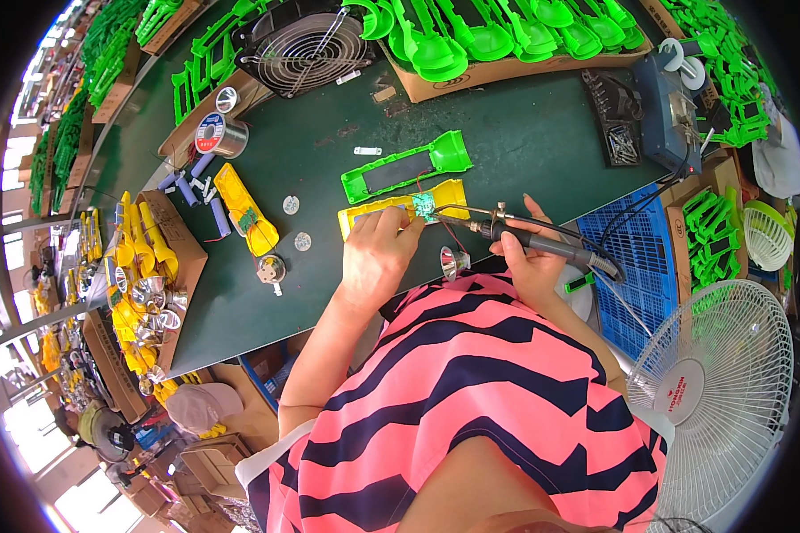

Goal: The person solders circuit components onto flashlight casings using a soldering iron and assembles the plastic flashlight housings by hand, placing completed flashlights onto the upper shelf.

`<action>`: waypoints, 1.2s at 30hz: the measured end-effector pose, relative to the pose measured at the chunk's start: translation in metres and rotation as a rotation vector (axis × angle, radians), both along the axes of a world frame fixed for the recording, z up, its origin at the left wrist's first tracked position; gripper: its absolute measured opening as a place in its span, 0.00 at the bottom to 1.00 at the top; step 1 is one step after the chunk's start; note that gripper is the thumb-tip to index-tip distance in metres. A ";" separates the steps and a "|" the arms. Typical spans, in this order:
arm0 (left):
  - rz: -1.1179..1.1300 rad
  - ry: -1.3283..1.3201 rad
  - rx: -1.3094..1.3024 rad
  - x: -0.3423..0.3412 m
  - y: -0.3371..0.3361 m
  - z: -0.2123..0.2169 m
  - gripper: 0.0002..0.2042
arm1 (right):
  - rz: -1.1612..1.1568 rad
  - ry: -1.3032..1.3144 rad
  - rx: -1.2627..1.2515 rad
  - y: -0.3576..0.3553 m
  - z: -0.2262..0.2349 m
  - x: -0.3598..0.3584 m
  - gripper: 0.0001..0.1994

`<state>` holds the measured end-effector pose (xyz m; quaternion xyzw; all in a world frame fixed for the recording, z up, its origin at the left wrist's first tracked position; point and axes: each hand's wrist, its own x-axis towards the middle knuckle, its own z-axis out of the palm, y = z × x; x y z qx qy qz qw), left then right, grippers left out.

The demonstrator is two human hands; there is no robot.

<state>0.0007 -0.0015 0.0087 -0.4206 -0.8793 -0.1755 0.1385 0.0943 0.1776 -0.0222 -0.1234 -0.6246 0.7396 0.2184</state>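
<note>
My right hand [533, 258] grips a soldering iron [547, 244] with a thin metal feed tube along it. The iron's tip points at a small green circuit board [425, 206] inside a yellow plastic flashlight shell [453, 191]. With fingers bent and closed, my left hand [378, 253] holds the near side of this shell beside the board; its fingertips are partly hidden. A wire runs from the board toward a shiny reflector cup [454, 263] at the table edge. Just beyond lies a green shell half [409, 169].
A second yellow shell [247, 209], blue cylindrical cells [220, 218] and a solder spool [222, 135] lie on the left. Boxed green shells [507, 40] and a black fan [302, 49] stand at the back. A blue soldering unit [671, 107] is at right, a white fan [711, 400] below.
</note>
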 end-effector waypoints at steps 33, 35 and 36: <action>0.002 -0.047 0.023 -0.001 0.002 0.002 0.10 | -0.012 0.019 -0.038 0.001 -0.003 -0.007 0.09; 0.005 -0.052 0.011 -0.001 0.002 0.002 0.09 | -0.009 0.029 0.072 0.000 -0.006 -0.007 0.09; 0.008 -0.057 0.000 -0.001 0.002 0.003 0.09 | -0.010 0.029 0.071 0.000 -0.006 -0.007 0.09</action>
